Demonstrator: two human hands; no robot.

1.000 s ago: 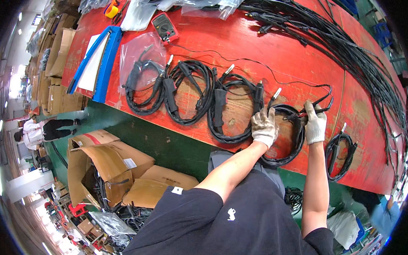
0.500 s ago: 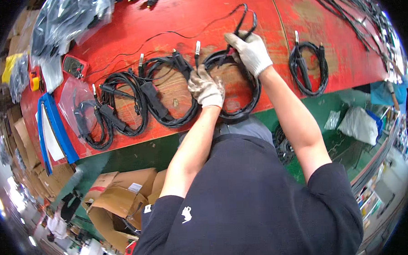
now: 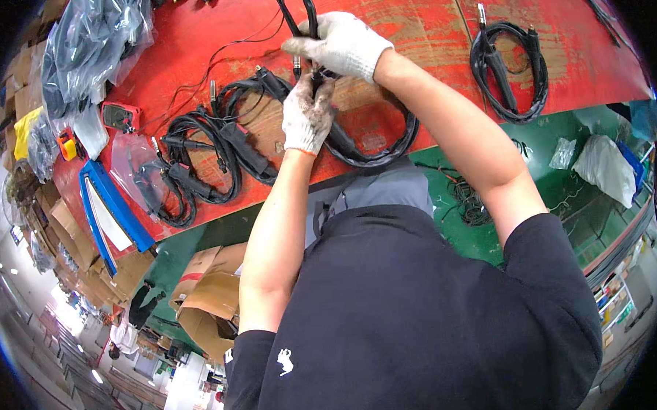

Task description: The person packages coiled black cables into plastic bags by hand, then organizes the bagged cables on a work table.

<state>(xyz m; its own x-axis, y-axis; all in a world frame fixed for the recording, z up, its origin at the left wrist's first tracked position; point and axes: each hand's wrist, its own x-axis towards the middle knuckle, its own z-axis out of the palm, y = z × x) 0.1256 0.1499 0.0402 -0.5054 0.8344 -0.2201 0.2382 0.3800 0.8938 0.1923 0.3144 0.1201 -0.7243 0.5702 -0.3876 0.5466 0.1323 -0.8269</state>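
Note:
Both my hands wear white gloves and meet at the top of a coiled black cable (image 3: pixel 392 155) on the red workbench (image 3: pixel 415 11). My left hand (image 3: pixel 308 118) is closed around the cable's end, beside an upright metal connector (image 3: pixel 297 64). My right hand (image 3: pixel 343 47) is closed just above it, gripping a pair of black test leads (image 3: pixel 309 4) that loop up past the fingers. Their tips are hidden between my hands. Thin wires run left toward a red multimeter (image 3: pixel 121 117).
More coiled black cables with handles lie left (image 3: pixel 202 166) and one coil right (image 3: pixel 510 72). Plastic bags (image 3: pixel 95 54), a blue-edged tray-like holder (image 3: pixel 112 207) and a yellow-and-black tool (image 3: pixel 68 147) occupy the left side. Cardboard boxes (image 3: pixel 211 291) stand below the bench.
My hands have drawn closer together. The right hand has moved left, bringing the test leads over the left hand, and the view has shifted and tilted.

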